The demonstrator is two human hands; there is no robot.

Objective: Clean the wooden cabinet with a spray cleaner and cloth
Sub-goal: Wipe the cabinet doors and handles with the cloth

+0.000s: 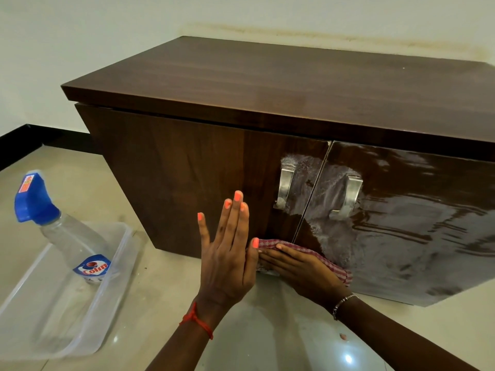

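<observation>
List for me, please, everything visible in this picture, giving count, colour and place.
wall: one, white, behind.
floor: beige tiles.
cabinet: one, dark brown, against the wall.
handles: two, silver, side by side on the cabinet front.
cleaner film: whitish, around the handles and to their right.
tub: one, clear, on the floor at left.
spray bottle: one, clear with blue head, leaning in the tub.
cloth: one, red checked, low on the cabinet front.
left hand: flat against the cabinet front.
right hand: straight fingers pressing the cloth.
</observation>
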